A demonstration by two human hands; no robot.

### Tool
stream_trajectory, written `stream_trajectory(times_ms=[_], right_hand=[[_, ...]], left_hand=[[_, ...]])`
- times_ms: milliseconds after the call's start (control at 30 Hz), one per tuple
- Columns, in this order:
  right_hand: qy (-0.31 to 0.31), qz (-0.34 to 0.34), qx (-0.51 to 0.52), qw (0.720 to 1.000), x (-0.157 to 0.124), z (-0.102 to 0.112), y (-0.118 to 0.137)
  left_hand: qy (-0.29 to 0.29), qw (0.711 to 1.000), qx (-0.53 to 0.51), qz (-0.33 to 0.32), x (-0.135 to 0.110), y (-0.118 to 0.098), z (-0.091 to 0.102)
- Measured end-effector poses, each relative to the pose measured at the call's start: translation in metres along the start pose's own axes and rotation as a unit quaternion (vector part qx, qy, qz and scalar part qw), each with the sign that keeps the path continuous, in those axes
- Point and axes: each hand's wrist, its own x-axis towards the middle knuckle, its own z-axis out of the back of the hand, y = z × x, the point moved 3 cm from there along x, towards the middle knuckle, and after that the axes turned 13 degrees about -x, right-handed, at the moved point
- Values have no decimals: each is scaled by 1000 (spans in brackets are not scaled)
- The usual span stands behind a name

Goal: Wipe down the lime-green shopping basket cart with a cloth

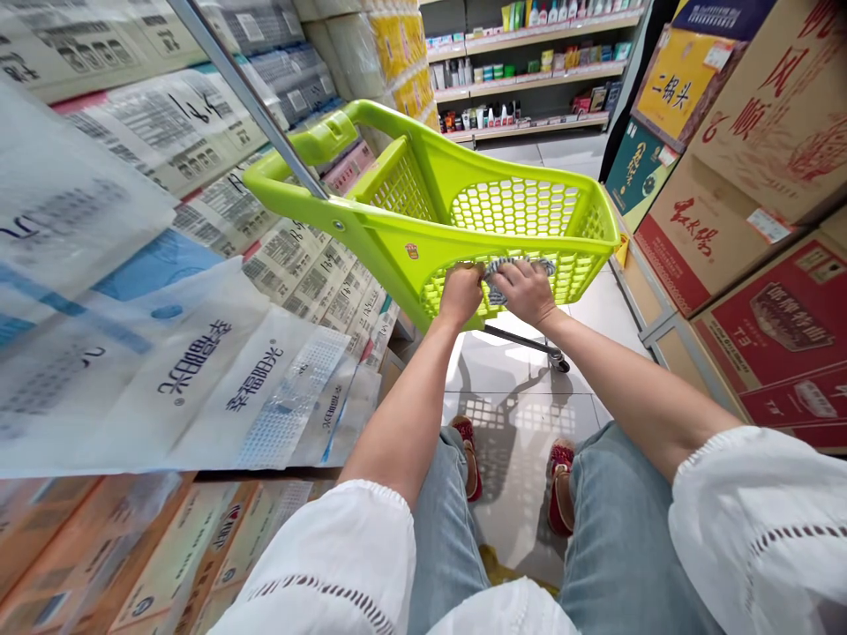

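A lime-green plastic shopping basket on wheels [549,231] stands tilted in front of me, its metal pull bar [255,101] slanting up to the left. My right hand [528,293] has its fingers bent over a grey-and-white striped cloth [498,291], pressing it against the latticed side of the basket. Just left of it, my left hand [461,294] is closed in a fist against the same lattice, beside the cloth's edge. What lies inside that fist is hidden. Only the near side of the basket and part of its inside show.
Wrapped paper packs [218,370] are stacked close on the left. Liquor cartons [747,194] line the right side. Shelves with bottles and tubes [529,70] stand at the back. A caster wheel [561,362] sits under the basket on the tiled floor [516,503], near my feet.
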Motion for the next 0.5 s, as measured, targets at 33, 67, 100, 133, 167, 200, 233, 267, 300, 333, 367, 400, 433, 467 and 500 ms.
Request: stream_trajectory(times_ms=[33,67,100,133,167,200,233,267,300,333,367,400,433,467,500], right_hand=[[17,17,1,1000,-9,-8,5],[34,34,2,999,-18,-16,9],[50,51,1,997,-25,-22,12],[63,67,1,996,-31,-26,14],[71,77,0,994,-34,-28,15],[74,82,-1,994,-34,-29,15],[71,82,-1,994,-31,-27,13],[63,78,-2,995,-26,-23,10],[50,70,-2,996,-19,-17,7],[33,57,-4,998,-11,-11,3],[14,40,-5,999,-2,-3,-2],[-7,19,-7,1000,6,6,-6],[-27,-5,-9,1000,13,14,-11],[-42,-21,-11,999,19,22,-15],[-57,-37,-12,998,24,29,-18]], left_hand=[[-2,1000,0,1,0,0,0],[-5,1000,0,1,0,1,0],[-9,1000,-1,2,0,1,0],[-12,1000,-2,3,0,2,-1],[-13,1000,-4,3,0,3,-1],[-13,1000,-6,3,0,3,-1],[-14,1000,-6,2,0,3,-2],[-15,1000,-6,1,1,3,-2],[-17,1000,-5,0,1,3,-2],[-17,1000,-3,-1,1,3,-1],[-16,1000,-1,-2,2,3,-1],[-15,1000,1,-2,2,3,-1],[-15,1000,3,-3,2,3,-1],[-16,1000,4,-5,2,3,-1],[-18,1000,5,-7,2,3,0]])
